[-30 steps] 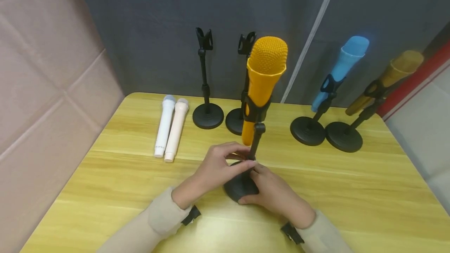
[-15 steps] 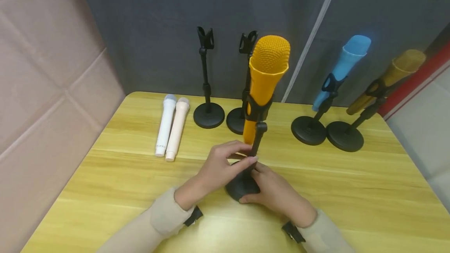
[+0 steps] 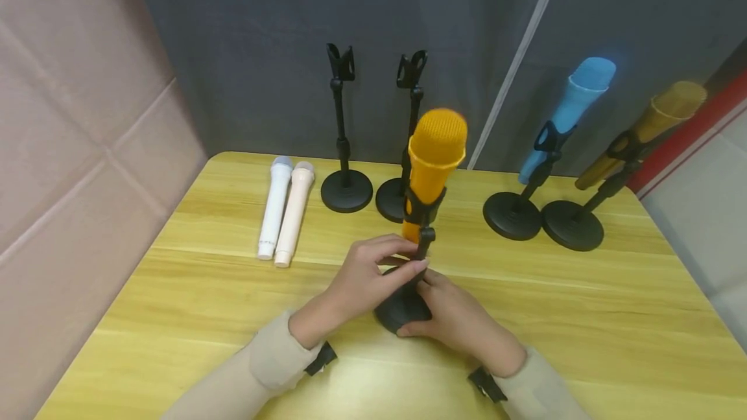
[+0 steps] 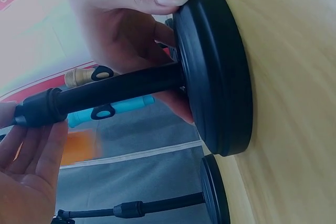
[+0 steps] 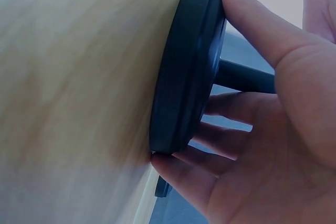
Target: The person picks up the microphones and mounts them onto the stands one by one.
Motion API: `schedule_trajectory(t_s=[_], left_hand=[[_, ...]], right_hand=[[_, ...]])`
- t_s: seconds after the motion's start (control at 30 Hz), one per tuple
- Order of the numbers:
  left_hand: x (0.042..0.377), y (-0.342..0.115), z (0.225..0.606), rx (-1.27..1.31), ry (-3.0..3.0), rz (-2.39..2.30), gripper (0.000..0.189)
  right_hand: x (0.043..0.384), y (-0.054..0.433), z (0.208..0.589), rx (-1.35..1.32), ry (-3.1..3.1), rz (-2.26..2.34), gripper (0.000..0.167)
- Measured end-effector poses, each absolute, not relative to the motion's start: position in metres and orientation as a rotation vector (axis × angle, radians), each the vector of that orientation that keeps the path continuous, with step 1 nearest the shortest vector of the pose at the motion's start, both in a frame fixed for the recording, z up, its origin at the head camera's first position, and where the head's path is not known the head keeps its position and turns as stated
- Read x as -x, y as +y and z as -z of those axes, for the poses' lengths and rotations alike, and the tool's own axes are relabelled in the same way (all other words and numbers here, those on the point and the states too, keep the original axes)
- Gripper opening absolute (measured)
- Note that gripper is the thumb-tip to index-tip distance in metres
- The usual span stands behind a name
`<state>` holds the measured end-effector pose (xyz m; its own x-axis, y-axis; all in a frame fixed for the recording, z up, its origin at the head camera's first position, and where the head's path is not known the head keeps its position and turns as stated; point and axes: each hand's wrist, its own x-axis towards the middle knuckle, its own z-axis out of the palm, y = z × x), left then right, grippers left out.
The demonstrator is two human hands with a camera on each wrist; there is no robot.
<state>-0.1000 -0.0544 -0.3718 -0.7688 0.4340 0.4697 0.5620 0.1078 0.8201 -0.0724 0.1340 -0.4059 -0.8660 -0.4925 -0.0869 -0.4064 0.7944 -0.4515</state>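
An orange microphone (image 3: 434,154) sits tilted in the clip of a black desk microphone stand (image 3: 398,311), whose round base rests on the wooden table. With thumb and fingers, my left hand (image 3: 370,271) pinches the pole; in the left wrist view, those fingers lie at its thicker collar (image 4: 43,107). My right hand (image 3: 461,323) grips the base from the right. Seen from the right wrist, its thumb presses the upper rim of the base (image 5: 181,72) while the other fingers reach round the far edge.
Behind stand two microphone stands with bare clips, a left one (image 3: 347,190) and a right one (image 3: 412,73). White (image 3: 274,209) and pale pink (image 3: 294,216) microphones lie at left. Blue (image 3: 574,102) and gold-brown (image 3: 665,115) microphones stand in holders at right. A grey partition (image 3: 257,50) closes the back.
The orange microphone and its clip have dropped lower toward the base, and the pole above my left hand looks shorter. Both hands keep their places.
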Motion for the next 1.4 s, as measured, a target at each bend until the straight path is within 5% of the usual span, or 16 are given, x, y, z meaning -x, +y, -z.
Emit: schedule_trajectory(t_s=[1.4], left_hand=[[0.0934, -0.0539, 0.3689, 0.944, -2.249, 1.493, 0.029]], right_hand=[[0.0746, 0.1352, 0.4092, 0.7, 2.75, 0.692, 0.09]])
